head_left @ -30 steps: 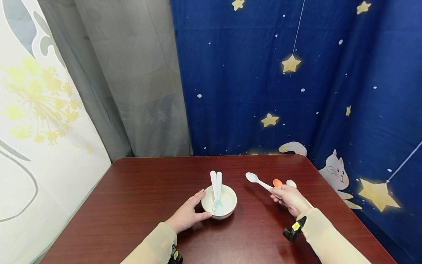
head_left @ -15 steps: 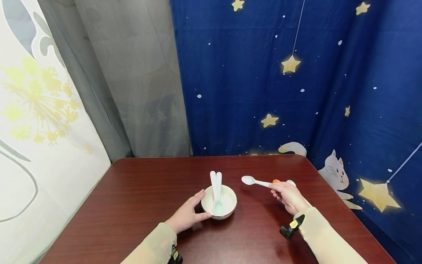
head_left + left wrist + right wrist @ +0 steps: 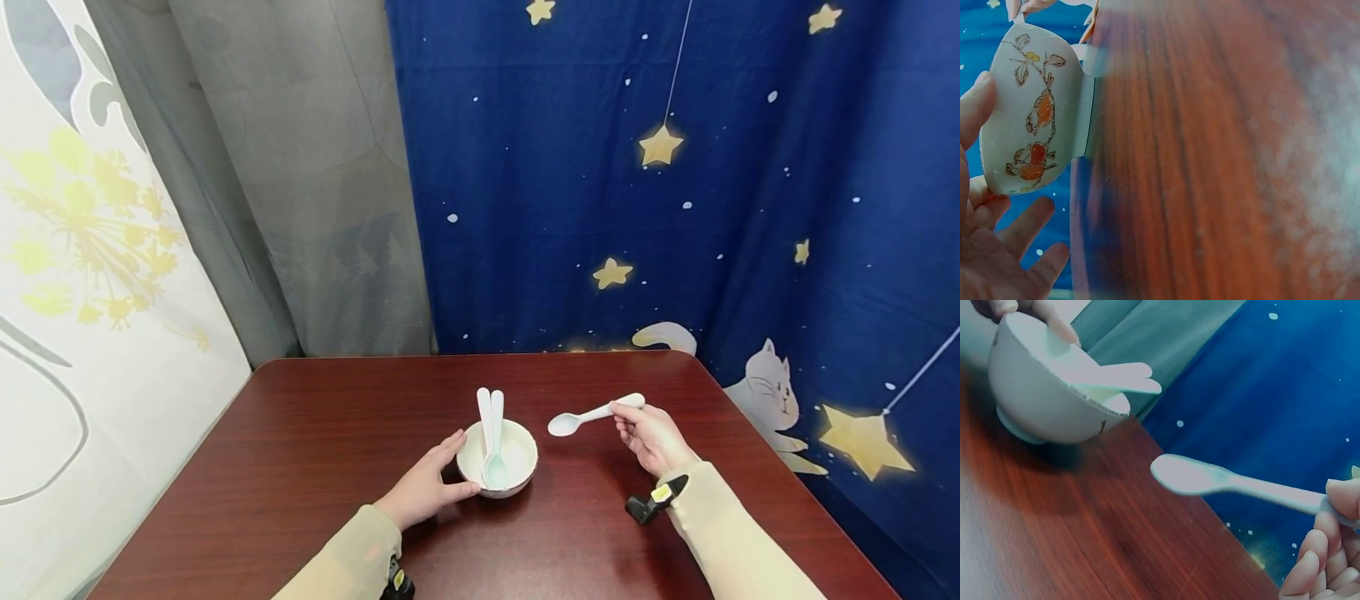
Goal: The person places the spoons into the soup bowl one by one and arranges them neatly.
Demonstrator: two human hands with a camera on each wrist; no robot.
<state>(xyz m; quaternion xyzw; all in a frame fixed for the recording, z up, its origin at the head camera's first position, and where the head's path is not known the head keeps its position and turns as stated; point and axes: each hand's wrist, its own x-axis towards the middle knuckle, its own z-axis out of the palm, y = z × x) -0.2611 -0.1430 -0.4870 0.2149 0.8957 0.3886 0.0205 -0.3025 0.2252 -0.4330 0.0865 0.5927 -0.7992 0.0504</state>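
A white bowl [image 3: 525, 450] with a printed fruit branch stands on the table. In it lean a white spoon [image 3: 486, 417] and a pale green spoon [image 3: 497, 471], handles up past the far rim. My left hand [image 3: 423, 487] holds the bowl at its left side, thumb on the near rim and fingertips on the far-left rim. To the right, my right hand [image 3: 654, 437] pinches another white spoon [image 3: 1185, 475] by its handle between thumb and fingers. That spoon's head points left toward the bowl, held apart from it.
The dark red wooden table [image 3: 337, 417] extends on both sides of the bowl. A grey curtain [image 3: 322, 208] and a blue star-patterned curtain [image 3: 525, 208] hang behind it. A thin orange piece [image 3: 1090, 28] shows beyond the bowl in the left wrist view.
My right hand has moved slightly left and turned the spoon, so its head now tips lower and its handle end shows. The orange and white spoon ends beside it are now hidden. Left hand unchanged.
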